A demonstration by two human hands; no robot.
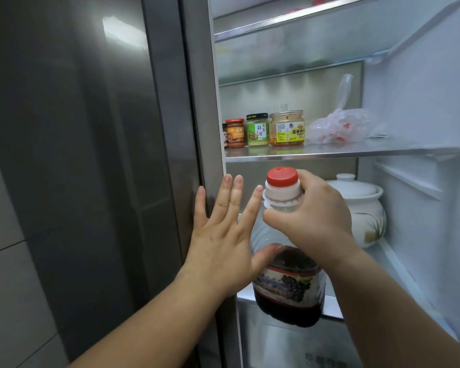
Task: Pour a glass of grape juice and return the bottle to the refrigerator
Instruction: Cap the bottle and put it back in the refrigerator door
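Right hand [314, 216] grips the half-full juice bottle [287, 261] by its neck at the open fridge [422, 102]; left hand [223, 235] spread, thumb touching it; pouring stage unclear

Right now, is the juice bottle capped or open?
Capped: the red cap sits on the juice bottle, which the right hand grips by its neck.

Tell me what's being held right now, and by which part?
The right hand holds the juice bottle by its neck, below the red cap; the open left hand touches its shoulder.
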